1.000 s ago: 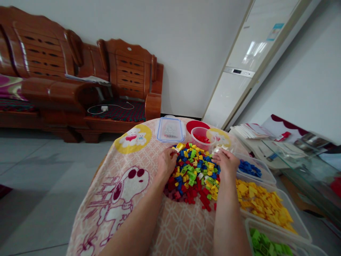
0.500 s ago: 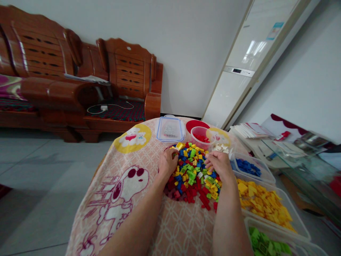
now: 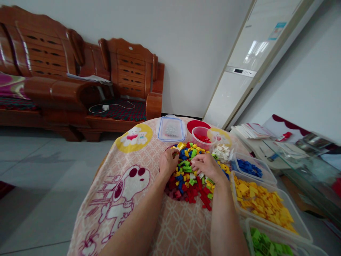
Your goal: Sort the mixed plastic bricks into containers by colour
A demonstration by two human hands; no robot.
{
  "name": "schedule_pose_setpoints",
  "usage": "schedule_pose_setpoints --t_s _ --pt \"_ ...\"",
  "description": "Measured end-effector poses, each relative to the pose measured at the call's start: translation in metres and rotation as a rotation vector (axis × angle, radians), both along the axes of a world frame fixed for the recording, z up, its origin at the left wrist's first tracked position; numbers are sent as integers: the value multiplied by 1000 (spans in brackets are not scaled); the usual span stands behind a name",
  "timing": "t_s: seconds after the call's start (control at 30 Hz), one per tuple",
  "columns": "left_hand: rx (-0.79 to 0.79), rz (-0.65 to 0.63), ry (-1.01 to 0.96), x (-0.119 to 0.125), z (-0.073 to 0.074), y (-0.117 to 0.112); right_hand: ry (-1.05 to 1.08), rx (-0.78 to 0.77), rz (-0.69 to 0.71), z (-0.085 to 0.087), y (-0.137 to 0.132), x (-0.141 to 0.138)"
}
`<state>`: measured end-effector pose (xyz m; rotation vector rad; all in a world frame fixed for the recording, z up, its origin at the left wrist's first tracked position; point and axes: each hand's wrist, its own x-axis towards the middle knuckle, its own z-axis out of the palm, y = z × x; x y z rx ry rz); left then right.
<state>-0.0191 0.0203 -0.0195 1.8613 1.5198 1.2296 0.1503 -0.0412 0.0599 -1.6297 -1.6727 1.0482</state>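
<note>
A mixed heap of toy building bricks (image 3: pixel 188 177) in red, yellow, green and blue lies on the cloth-covered table. At the heap's left edge is my left hand (image 3: pixel 168 162), its fingers curled in; whatever they grip is hidden. My right hand (image 3: pixel 207 165) hovers over the middle of the heap with thumb and fingers drawn together, and anything between them is too small to make out. Just beyond my right hand sits a pile of white bricks (image 3: pixel 221 152). A round tub (image 3: pixel 195 132) with red bricks stands behind the heap.
Along the right side are clear boxes of blue bricks (image 3: pixel 249 168), yellow bricks (image 3: pixel 262 204) and green bricks (image 3: pixel 268 243). A blue-rimmed clear lid (image 3: pixel 171 128) and a red disc (image 3: pixel 195 123) lie at the back. A glass-topped stand (image 3: pixel 295 167) is beyond the boxes.
My right hand has moved left from beside the white bricks to over the middle of the heap. My left hand has stayed at the heap's left edge.
</note>
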Motion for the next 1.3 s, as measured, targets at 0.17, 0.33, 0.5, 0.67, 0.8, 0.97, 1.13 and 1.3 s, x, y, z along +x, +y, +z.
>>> schedule_pose_setpoints --t_s 0.17,0.33,0.5,0.67,0.8,0.97,1.13,1.3 --pt "-12 4 4 0 0 0 -262 -113 86 -1 -7 1" --pt "-14 -7 2 0 0 1 -469 -187 142 4 -9 -12" --pt "-30 4 -2 0 -1 1 -559 -63 130 3 -6 -14" --pt "-25 -5 -21 -1 -3 3 -738 -8 170 2 -5 -21" --pt "-31 -9 -28 -1 -2 2 -972 -5 193 2 -6 -36" --pt "-15 -16 -23 -1 -4 3 -1010 11 140 -2 -5 -45" --pt "-28 -9 -28 -1 -4 4 -895 26 145 0 -4 -32" --pt "-19 -9 -26 -1 -3 3 -478 -1 106 0 -4 -10"
